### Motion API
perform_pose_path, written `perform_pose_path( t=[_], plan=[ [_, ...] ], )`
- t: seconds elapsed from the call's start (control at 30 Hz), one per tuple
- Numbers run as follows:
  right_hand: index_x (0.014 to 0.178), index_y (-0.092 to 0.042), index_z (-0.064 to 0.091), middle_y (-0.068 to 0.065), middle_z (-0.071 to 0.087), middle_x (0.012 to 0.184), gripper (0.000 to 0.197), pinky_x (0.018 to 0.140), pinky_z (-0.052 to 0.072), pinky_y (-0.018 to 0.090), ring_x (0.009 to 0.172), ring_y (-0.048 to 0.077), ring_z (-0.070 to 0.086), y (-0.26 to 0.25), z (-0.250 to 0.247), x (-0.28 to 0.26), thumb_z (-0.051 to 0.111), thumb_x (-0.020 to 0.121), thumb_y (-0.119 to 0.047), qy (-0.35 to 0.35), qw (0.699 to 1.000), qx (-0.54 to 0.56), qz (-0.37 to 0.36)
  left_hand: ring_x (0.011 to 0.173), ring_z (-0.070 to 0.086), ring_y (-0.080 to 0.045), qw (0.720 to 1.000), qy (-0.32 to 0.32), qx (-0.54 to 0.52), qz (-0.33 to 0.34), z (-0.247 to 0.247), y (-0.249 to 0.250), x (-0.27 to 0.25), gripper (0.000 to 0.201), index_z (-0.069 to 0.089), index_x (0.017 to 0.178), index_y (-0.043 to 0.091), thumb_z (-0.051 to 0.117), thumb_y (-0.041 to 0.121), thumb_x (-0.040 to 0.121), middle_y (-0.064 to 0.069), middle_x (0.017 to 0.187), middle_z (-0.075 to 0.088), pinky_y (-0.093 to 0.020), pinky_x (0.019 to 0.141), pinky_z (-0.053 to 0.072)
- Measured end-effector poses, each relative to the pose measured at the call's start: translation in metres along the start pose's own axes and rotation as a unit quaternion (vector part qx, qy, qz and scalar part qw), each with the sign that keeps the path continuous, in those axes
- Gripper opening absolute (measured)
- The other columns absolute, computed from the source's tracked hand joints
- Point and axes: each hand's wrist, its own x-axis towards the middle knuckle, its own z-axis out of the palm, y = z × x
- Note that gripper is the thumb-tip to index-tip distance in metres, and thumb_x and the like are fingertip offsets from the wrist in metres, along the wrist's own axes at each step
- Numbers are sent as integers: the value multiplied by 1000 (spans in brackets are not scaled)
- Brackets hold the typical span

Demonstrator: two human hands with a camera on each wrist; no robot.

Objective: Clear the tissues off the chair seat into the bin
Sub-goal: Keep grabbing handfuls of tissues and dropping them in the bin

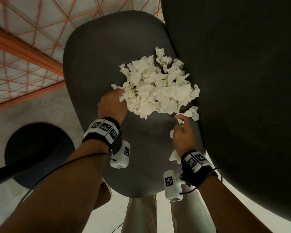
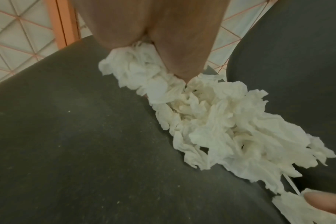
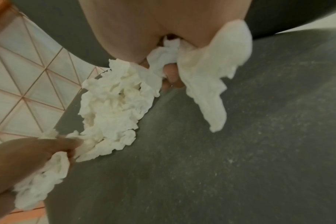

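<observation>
While a heap of crumpled white tissues is lying on the dark chair seat close to the backrest, we are curling our left hand into the heap's near-left edge, fingers closing around a wad. Our right hand is gripping several loose tissues in curled fingers at the heap's near-right side, with pieces hanging out of the fist. The bin is standing on the floor left of the chair, well apart from the tissues.
</observation>
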Motion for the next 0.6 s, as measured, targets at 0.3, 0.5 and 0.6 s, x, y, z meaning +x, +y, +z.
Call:
perform_pose_path(
  t=[0.3, 0.5, 0.6],
  plan=[
    [139, -30, 37, 9, 62, 122, 52, 87, 51, 42, 109, 34, 62, 13, -9, 17, 57, 92, -37, 70, 990, -115, 41, 86, 55, -10, 989, 136, -35, 52, -5, -4, -43, 16, 68, 105, 11, 62, 20, 92, -8, 102, 64, -6, 76, 32],
    [114, -20, 56, 12, 65, 107, 23, 68, 41, 33, 90, 31, 59, 11, -15, 28, 50, 94, -31, 82, 981, -172, 26, 74, 50, -10, 984, 146, -83, 53, 1, 4, -87, 19, 62, 90, 9, 66, 27, 91, -5, 96, 54, -10, 66, 36],
    [104, -19, 55, 7, 61, 94, 23, 67, 39, 33, 79, 26, 55, 7, -20, 26, 49, 91, -37, 70, 987, -133, 57, 72, 53, -14, 986, 128, -88, 56, 10, 8, -97, 16, 62, 86, 7, 67, 22, 88, -6, 98, 52, -17, 66, 40]
  ],
)
